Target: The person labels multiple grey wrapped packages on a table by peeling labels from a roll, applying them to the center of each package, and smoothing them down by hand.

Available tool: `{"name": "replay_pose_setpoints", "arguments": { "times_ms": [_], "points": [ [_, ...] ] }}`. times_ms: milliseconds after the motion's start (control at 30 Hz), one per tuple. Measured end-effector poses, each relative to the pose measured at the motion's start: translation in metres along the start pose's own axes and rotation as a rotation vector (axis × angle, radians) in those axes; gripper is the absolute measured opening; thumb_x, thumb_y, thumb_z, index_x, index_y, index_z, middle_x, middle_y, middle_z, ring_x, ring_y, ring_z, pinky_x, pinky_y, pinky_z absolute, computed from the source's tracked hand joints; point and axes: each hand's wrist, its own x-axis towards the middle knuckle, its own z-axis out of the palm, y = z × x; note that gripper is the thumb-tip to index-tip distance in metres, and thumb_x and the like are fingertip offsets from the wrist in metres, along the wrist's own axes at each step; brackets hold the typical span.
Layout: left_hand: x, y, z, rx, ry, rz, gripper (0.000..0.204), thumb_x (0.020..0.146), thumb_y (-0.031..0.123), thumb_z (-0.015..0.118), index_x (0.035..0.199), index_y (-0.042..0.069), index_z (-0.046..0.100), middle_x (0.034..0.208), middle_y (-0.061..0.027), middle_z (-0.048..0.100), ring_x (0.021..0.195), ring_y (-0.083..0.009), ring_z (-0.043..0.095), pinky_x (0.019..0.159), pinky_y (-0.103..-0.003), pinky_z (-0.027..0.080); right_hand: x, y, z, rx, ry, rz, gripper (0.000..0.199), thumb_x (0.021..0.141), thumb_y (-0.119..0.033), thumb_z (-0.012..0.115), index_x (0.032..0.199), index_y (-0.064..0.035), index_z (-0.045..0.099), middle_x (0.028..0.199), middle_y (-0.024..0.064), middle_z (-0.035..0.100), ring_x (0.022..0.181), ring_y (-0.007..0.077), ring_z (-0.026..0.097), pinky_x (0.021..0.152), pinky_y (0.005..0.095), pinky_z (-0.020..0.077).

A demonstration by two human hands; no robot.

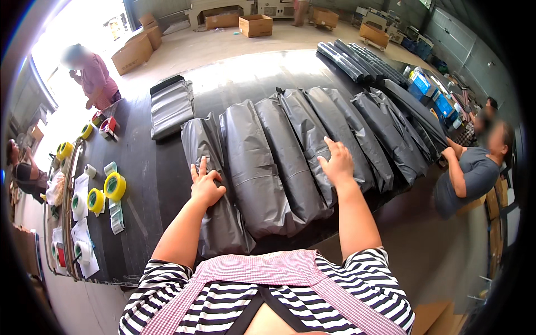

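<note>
A: What risk is indicated, reading from left to right?

B: The left hand (205, 187) is laid flat, fingers spread, on the nearest grey bagged parcel (215, 190); nothing is clamped. The right hand (336, 163), well apart from it, is pressed open-palmed on another grey parcel (324, 139) further along the overlapped row. The film is judged slippery: if weight is shifted, a parcel could be slid off the black table (139, 167) edge below the hands.

A: What is obscured?

B: The parcels' contents are concealed. The tape rolls (114, 186) left of the left hand are distorted near the rim.
</note>
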Motion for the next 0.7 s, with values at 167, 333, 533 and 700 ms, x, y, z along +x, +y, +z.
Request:
{"name": "replay_pose_setpoints", "arguments": {
  "times_ms": [167,333,533,700],
  "points": [
    [0.002,0.009,0.001,0.086,0.007,0.01,0.036,0.072,0.029,0.074,0.107,0.02,0.071,0.17,-0.0128,0.011,0.153,-0.0513,0.003,0.117,-0.057,0.032,0.021,0.052,0.036,-0.034,-0.417,0.259,0.121,0.071,-0.046,0.087,0.163,-0.0368,0.01,0.157,0.0212,0.035,0.143,0.0358,0.041,0.117,0.0447,0.038],
    [-0.001,0.03,0.001,0.282,-0.013,-0.011,0.034,0.082,0.03,0.071,0.115,0.02,0.071,0.17,-0.0146,0.014,0.154,-0.048,0.001,0.119,-0.07,0.012,-0.007,0.016,0.033,-0.287,-0.475,0.18,0.118,0.075,-0.036,0.084,0.163,-0.0348,0.005,0.155,0.0266,0.032,0.127,0.0415,0.052,0.104,0.0484,0.0484],
    [-0.01,0.116,0.041,-0.037,-0.037,0.281,0.062,0.09,0.043,0.068,0.146,0.023,0.054,0.17,-0.0143,0.008,0.156,-0.0435,-0.001,0.116,-0.073,0.016,-0.045,-0.007,0.048,-0.601,-0.331,0.056,0.066,0.1,-0.022,0.049,0.162,-0.033,0.026,0.157,0.0287,0.03,0.129,0.0436,0.046,0.106,0.0534,0.0404],
    [0.015,0.157,0.034,0.22,-0.221,0.164,0.059,0.078,0.034,0.07,0.134,0.015,0.066,0.171,-0.0128,0.007,0.154,-0.0475,-0.01,0.108,-0.081,0.021,-0.017,0.002,-0.008,-0.267,-0.627,-0.029,0.09,0.085,-0.045,0.072,0.161,-0.0264,0.029,0.157,0.027,0.032,0.134,0.0423,0.047,0.111,0.0471,0.0385]
  ]
}}
